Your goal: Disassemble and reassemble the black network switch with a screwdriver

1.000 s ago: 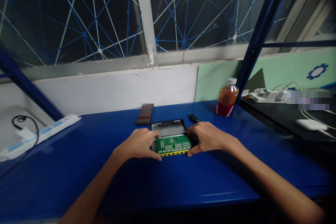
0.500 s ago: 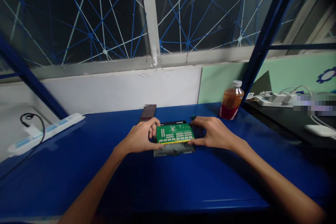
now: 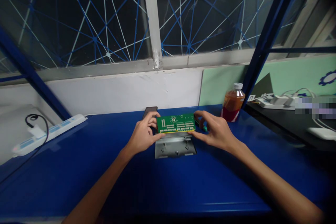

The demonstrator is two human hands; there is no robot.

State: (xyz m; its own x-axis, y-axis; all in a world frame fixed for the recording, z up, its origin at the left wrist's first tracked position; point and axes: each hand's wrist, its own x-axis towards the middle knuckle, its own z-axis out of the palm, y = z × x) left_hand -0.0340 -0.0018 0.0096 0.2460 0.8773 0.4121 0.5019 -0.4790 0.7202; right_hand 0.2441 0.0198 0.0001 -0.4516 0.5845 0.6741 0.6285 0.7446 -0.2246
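Center frame, left hand point(image 3: 144, 132) and right hand point(image 3: 214, 130), both part-curled, grip opposite ends of green circuit board point(image 3: 176, 124) above gray casing point(image 3: 175, 147).

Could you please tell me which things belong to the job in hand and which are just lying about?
Likely in the job:
green rectangular circuit board, held
grey shallow casing

Seemingly lying about:
plastic bottle of amber drink
long white power strip
dark rectangular phone

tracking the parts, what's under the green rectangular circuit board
Under the green rectangular circuit board, part of a grey shallow casing shows, lying on the flat blue table. Whatever is directly behind the board is covered.
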